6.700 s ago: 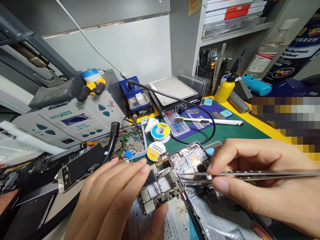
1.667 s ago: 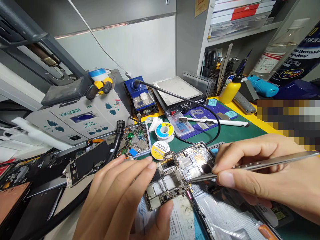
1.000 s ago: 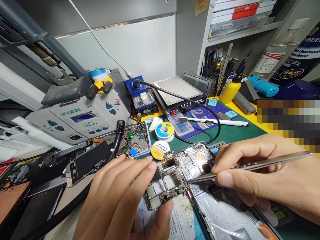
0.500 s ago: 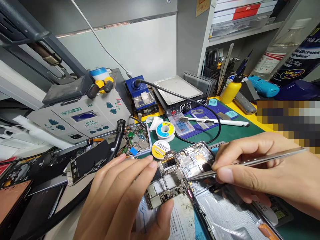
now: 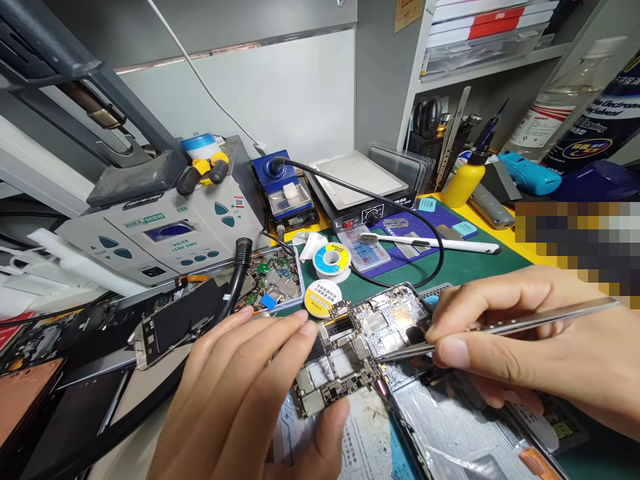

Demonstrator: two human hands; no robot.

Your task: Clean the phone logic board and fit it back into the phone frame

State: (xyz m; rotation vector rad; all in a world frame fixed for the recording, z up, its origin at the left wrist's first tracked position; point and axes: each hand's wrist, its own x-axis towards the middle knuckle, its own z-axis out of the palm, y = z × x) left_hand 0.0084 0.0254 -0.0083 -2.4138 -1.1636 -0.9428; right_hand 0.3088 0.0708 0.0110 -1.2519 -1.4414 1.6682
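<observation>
Between the thumb and fingers of my left hand [image 5: 250, 393] a phone circuit board [image 5: 333, 367] is gripped by its edges, tilted, with its chips and metal shields facing up. My right hand [image 5: 510, 340] pinches a pair of metal tweezers [image 5: 530, 317]. Their tips lie at the right edge of the board; whether they touch it I cannot tell. Just behind and to the right of the board rests an opened phone body [image 5: 465, 427], with another board area [image 5: 390, 317] at its upper end. Part of it is hidden under my right hand.
A hot-air station [image 5: 170, 233] with a black hose [image 5: 235, 280] stands on the left. Behind the hands are a solder spool [image 5: 331, 260], a round tin [image 5: 323, 299], a white brush [image 5: 440, 243] and a heating plate [image 5: 357, 180]. A tray of boards [image 5: 275, 277] sits left of the spool.
The view has shifted very slightly. Both hands, the circuit board and the tweezers keep nearly the same positions.
</observation>
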